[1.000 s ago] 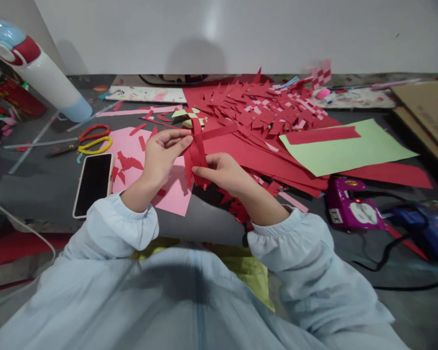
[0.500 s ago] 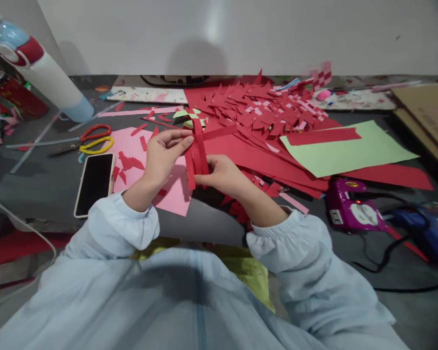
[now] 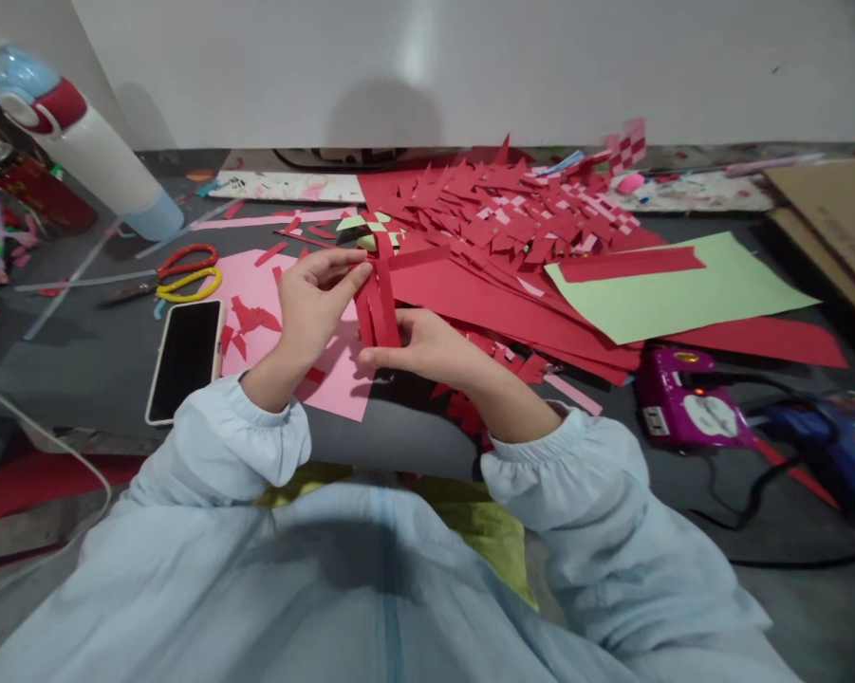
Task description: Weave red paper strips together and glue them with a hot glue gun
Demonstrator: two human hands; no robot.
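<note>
Between my hands is a bundle of red paper strips, crossed near the top, with one strip sticking out to the right. My left hand pinches the strips at their upper left between thumb and fingers. Lower down, my right hand is closed around their bottom ends from the right, and its fingertips are partly hidden behind the paper. Below the strips lies a pink sheet with red scraps on it. Just behind them is a green-and-white checkered woven piece.
A heap of folded red paper pieces lies at the back on red sheets. To the right are a light green sheet, a purple device with cables and cardboard. Scissors, a phone and a bottle are left.
The lower ends of the strips have swung slightly left and now lie closer together. My right hand has shifted a little left with them, while my left hand keeps its pinch.
</note>
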